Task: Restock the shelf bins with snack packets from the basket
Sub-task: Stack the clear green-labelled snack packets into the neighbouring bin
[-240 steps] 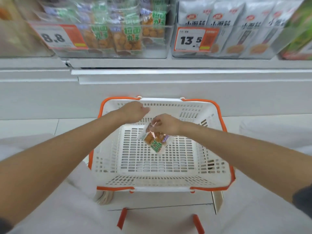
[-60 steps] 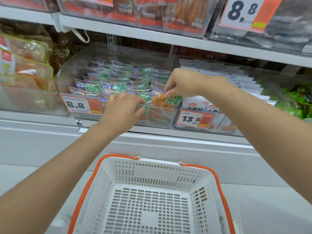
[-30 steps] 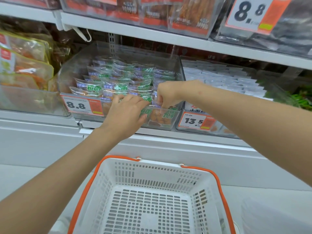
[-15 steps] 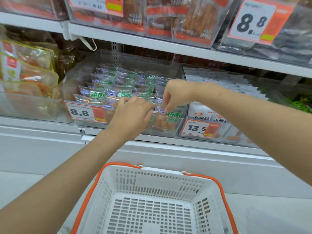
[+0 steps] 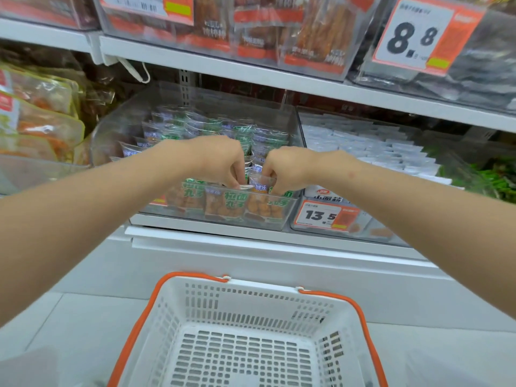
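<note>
The clear shelf bin [image 5: 290, 219], at 12 o'clock of the basket, holds upright rows of snack packets [image 5: 223, 205]: clear film, green characters, orange-brown balls inside. Both hands reach over its front wall. The left hand [image 5: 220, 160] curls its fingers down and pinches the silvery top edge of a front-row packet. The right hand [image 5: 290, 169], at 3 o'clock of the left and nearly touching it, pinches the top of the neighbouring packet. The white basket [image 5: 259, 284], orange-rimmed, sits at 6 o'clock with its slotted floor showing. At 3 o'clock of the shelf bin a second bin [image 5: 385, 236] holds white packets [image 5: 363, 143]; its orange price tag [image 5: 324, 216] reads 13.5. On the upper shelf [image 5: 279, 76], at 1 o'clock, a larger tag [image 5: 413, 37] reads 8.8, and at 12 o'clock stand red-labelled packets [image 5: 312, 32], their writing too blurred to read
</note>
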Action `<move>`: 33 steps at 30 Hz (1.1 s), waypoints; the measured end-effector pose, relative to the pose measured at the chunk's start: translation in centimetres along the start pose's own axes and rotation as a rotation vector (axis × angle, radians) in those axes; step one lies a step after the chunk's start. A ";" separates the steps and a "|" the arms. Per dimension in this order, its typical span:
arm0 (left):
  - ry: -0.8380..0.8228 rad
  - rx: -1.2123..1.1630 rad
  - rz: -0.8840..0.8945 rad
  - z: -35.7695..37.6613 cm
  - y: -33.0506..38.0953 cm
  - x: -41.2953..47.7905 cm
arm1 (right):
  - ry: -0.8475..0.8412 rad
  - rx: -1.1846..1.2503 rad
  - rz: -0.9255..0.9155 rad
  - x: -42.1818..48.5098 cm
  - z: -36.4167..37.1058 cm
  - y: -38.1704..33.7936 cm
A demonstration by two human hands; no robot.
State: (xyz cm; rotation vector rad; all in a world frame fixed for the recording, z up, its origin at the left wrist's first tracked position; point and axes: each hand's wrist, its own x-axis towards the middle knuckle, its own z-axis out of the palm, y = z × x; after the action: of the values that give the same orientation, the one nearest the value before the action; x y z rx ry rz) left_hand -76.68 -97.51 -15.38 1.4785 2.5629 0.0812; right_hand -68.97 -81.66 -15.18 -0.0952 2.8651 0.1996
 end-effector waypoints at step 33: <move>0.354 -0.191 -0.015 2.9 -3.4 -3.6 | 0.101 0.041 -0.020 -0.6 -1.3 -0.4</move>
State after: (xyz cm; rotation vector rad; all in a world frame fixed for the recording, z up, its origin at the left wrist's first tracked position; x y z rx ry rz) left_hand -77.30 -102.45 -18.23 1.4828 2.7346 0.6195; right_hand -68.73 -82.26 -13.88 -0.1290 2.9657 0.1354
